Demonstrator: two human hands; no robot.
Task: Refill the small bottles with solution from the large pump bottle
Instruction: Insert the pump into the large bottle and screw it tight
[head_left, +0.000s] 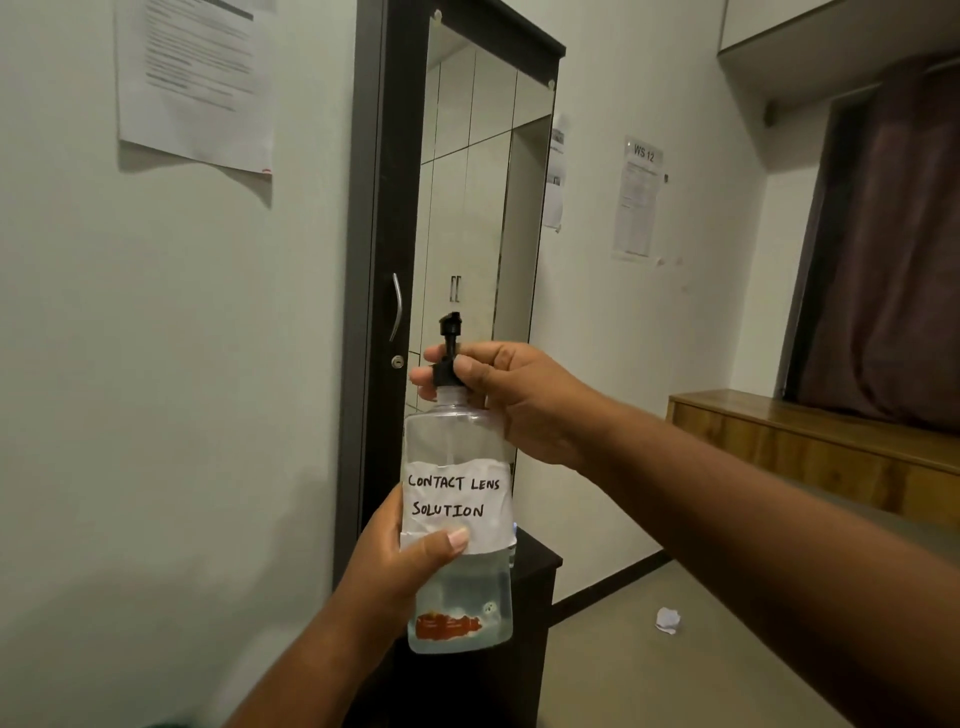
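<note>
Clear pump bottle (457, 499) upright, left hand (402, 564) gripping body, right hand (506, 397) pinching collar

The clear large pump bottle (457, 519), labelled "CONTACT LENS SOLUTION", stands upright in mid-air, under half full.

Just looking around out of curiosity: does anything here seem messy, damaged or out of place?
A crumpled scrap of paper lies on the floor by the wall. The handwritten paper label on the pump bottle is torn and uneven at its bottom edge. I see no spill.
</note>
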